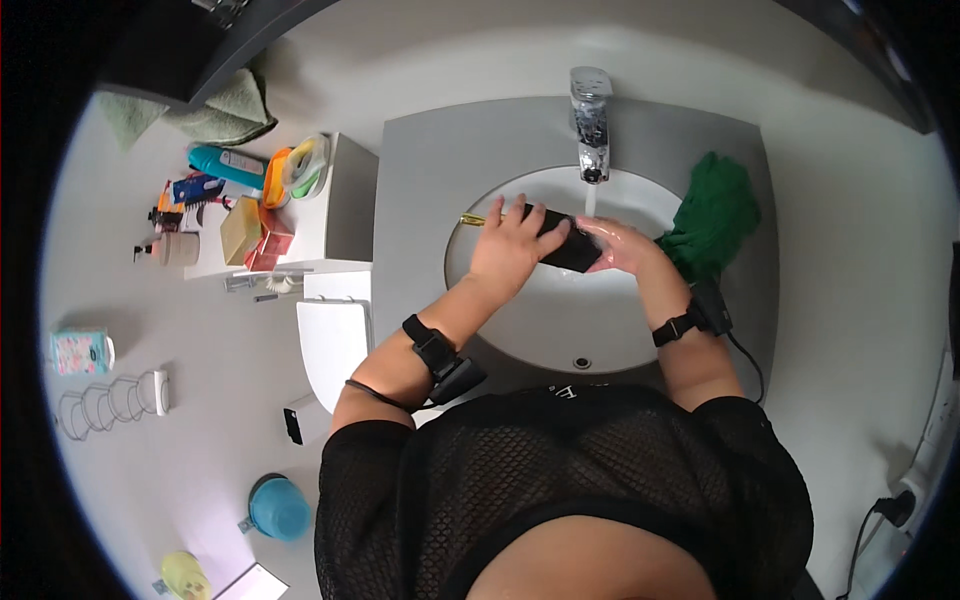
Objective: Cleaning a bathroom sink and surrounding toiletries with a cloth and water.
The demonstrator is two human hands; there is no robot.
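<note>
Over the white sink basin (540,320) I hold a black rectangular thing (572,252) of a kind I cannot make out. A gold-coloured strip (471,219) sticks out on its left side, past my fingers. My left hand (512,245) lies across its top with the fingers curled over it. At its right end my right hand (618,246) grips it, thumb on top, the other fingers partly hidden below. Water (590,200) runs from the chrome faucet (592,125) beside my right hand, whose skin looks wet.
A crumpled green cloth (712,215) lies on the grey countertop (425,200) at the basin's right rim. Left of the counter stand a white toilet (335,335) and a cabinet (345,200) near several bottles and containers. A drain (581,363) shows at the basin's near side.
</note>
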